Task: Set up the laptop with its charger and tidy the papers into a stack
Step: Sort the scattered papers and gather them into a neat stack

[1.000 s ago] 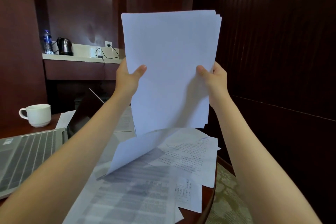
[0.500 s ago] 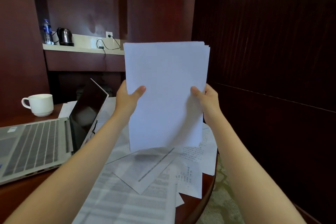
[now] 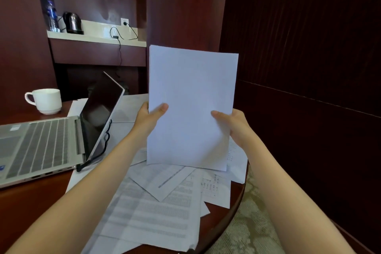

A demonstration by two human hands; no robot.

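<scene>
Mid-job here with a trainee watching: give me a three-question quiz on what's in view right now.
1. True or false: the left hand and right hand both grip the upright sheaf of white paper.
2. The white ceramic cup stands: A) on the round dark wooden table, beyond the open silver laptop; B) on a chair; C) on the carpet.
3. Fill in: on the pale far shelf, beside the dark kettle, stands a plastic water ____.
Key: 1 true; 2 A; 3 bottle.
</scene>
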